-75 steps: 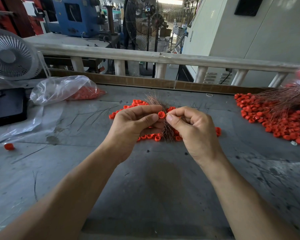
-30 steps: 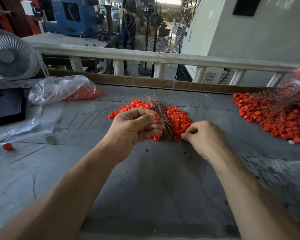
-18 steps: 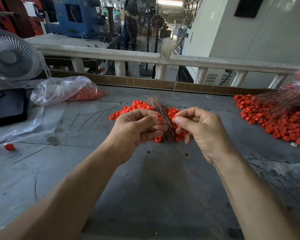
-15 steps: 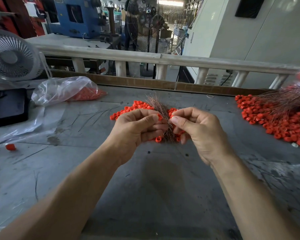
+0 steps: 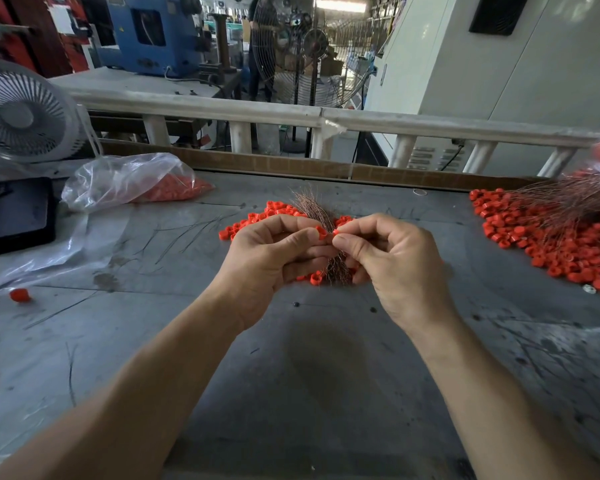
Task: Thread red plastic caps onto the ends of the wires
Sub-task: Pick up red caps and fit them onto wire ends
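While left hand [image 5: 271, 258] grips wires [image 5: 312, 209], right hand [image 5: 388, 261] pinches cap [image 5: 321, 233]; bag [image 5: 118, 178] holds caps.

Red caps [image 5: 548, 237]; copper-brown wires [image 5: 312, 209]; grey table [image 5: 326, 375].

A red cap [image 5: 321, 233], small and ring-shaped, is sitting pinched at the fingertips beside a bundle of thin coppery wires [image 5: 315, 212], which is fanning upward and away. Loose caps [image 5: 275, 211] are lying heaped behind it; more capped wires [image 5: 565, 216] are lying piled at the right.
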The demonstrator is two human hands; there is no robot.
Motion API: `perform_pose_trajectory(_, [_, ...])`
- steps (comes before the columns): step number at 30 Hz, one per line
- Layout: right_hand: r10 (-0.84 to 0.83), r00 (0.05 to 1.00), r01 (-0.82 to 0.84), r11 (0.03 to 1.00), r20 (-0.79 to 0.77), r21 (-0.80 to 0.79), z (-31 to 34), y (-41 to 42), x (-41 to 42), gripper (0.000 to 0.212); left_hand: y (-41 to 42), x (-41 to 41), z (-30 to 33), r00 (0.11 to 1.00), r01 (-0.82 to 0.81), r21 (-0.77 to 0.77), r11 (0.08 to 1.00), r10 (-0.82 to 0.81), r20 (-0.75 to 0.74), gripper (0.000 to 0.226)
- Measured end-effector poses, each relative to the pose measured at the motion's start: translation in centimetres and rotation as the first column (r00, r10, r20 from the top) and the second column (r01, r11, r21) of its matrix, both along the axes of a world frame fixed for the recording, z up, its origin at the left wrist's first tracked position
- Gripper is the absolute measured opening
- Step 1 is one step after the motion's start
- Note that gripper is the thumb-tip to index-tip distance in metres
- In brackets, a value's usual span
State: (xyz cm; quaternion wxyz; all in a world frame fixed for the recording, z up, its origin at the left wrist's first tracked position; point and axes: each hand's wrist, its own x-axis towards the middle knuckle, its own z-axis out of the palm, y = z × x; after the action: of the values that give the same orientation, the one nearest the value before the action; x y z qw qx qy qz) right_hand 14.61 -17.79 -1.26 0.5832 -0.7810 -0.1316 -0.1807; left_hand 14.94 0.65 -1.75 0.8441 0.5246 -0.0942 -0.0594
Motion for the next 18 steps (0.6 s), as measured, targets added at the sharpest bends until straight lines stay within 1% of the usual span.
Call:
perform_pose_trajectory(3, [-0.019,0.999,0.022,0.996,0.044,-0.082,-0.02,0.17,-0.13,0.011,0.05,-0.03,-0.07,1.000,0.004,0.003,1.000,-0.004,0.014,0.025])
perform_pose_trajectory(7, [-0.033,0.997,0.042,0.990,0.072,-0.134,0.12,0.18,-0.07,0.016,-0.06,-0.04,-0.09,1.000,-0.003,0.019,1.000,0.003,0.024,0.024])
perform_pose_trajectory(10, [-0.045,0.994,0.061,0.986,0.104,-0.154,0.32,0.13,-0.31,0.012,-0.19,-0.17,0.01,0.999,-0.001,0.030,1.000,0.000,0.038,0.026])
perform_pose_trajectory(14, [-0.069,0.977,0.112,0.971,0.201,-0.211,0.66,0.25,-0.75,0.008,-0.40,-0.43,0.17,0.996,-0.028,0.053,0.998,0.023,0.081,0.029])
perform_pose_trajectory(18, [-0.047,0.955,0.135,0.948,0.291,-0.290,0.92,0.33,-0.82,0.008,-0.46,-0.55,0.19,0.989,-0.072,0.106,0.992,0.057,0.137,0.032])
